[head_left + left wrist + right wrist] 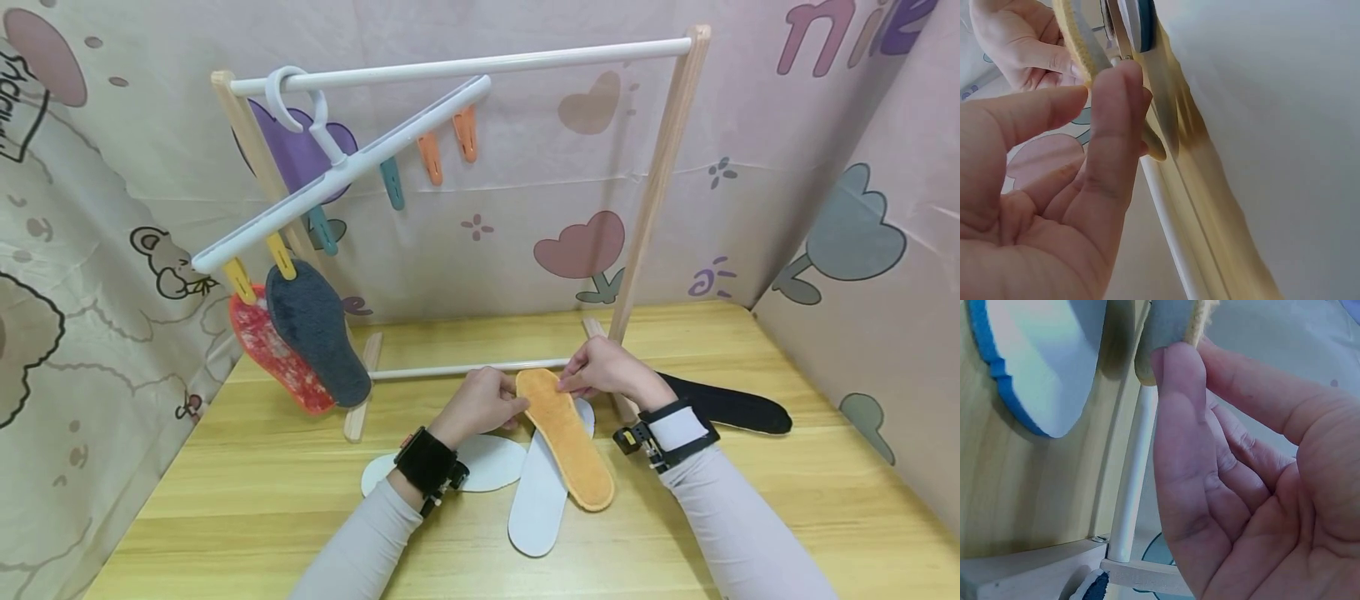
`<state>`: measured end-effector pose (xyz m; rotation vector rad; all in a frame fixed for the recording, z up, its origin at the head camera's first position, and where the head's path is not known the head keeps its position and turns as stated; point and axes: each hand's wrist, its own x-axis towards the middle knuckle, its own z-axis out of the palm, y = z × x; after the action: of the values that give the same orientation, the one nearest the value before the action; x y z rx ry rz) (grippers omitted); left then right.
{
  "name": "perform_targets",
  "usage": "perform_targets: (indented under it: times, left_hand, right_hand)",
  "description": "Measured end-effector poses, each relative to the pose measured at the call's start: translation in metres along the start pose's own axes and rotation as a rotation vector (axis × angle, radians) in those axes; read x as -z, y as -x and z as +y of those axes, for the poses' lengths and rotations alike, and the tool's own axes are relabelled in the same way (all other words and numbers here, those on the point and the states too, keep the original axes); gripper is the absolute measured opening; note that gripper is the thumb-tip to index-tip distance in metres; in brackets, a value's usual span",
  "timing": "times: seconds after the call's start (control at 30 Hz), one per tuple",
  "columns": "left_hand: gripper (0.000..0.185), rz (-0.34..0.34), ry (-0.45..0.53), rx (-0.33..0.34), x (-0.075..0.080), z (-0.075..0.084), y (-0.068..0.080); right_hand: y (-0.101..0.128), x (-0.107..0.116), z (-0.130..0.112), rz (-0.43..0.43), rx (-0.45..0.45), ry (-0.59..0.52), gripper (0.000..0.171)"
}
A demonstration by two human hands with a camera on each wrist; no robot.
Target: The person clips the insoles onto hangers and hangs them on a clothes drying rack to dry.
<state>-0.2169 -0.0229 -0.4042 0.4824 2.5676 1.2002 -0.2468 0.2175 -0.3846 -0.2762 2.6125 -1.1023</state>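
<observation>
An orange fleecy insole (570,446) lies slanted on the wooden table (247,500), with its far end lifted between both hands. My left hand (483,404) pinches that end from the left; in the left wrist view its fingertips (1116,81) press the insole's edge (1079,37). My right hand (600,371) pinches the same end from the right, thumb (1172,369) on the insole (1175,322). Under it lie two white insoles (538,500) (487,462).
A wooden drying rack (660,183) with a white top rod stands behind. A white clip hanger (337,171) hangs tilted on it, with a red insole (273,350) and a dark grey insole (318,333) clipped at its low end. A black insole (735,408) lies at the right.
</observation>
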Motion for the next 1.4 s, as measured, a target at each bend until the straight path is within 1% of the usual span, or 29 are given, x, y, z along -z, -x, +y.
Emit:
perform_targets:
  times: [0.17,0.47,0.83,0.9,1.0,1.17,1.3,1.4]
  left_hand:
    - [0.017,0.005,0.047,0.016,-0.001,0.0,0.0]
    - [0.012,0.009,0.116,0.067,-0.003,-0.002,-0.001]
    - [0.008,0.029,0.174,0.086,-0.003,0.001,-0.001]
    - [0.008,0.039,0.182,0.095,-0.003,0.002,-0.001]
    - [0.016,0.063,0.187,0.099,-0.003,0.003,-0.001]
    - [0.027,0.121,0.225,0.084,0.003,0.003,-0.001]
    - [0.026,0.159,0.25,0.069,0.009,0.003,-0.002]
    - [0.023,0.169,0.299,0.061,0.013,0.004,-0.002]
  right_hand:
    - [0.001,0.0,-0.001,-0.007,-0.002,-0.01,0.015]
    - [0.005,0.001,-0.006,-0.022,0.0,-0.007,0.016]
    - [0.01,0.006,-0.013,-0.015,0.004,-0.005,0.017]
    - [0.011,0.007,-0.014,-0.006,-0.001,-0.009,0.016]
    - [0.012,0.006,-0.014,0.017,0.006,-0.03,0.015]
    - [0.011,0.007,-0.014,0.072,0.045,-0.071,0.016]
    - [0.01,0.008,-0.014,0.11,0.065,-0.092,0.016]
    - [0.01,0.009,-0.014,0.135,0.072,-0.102,0.017]
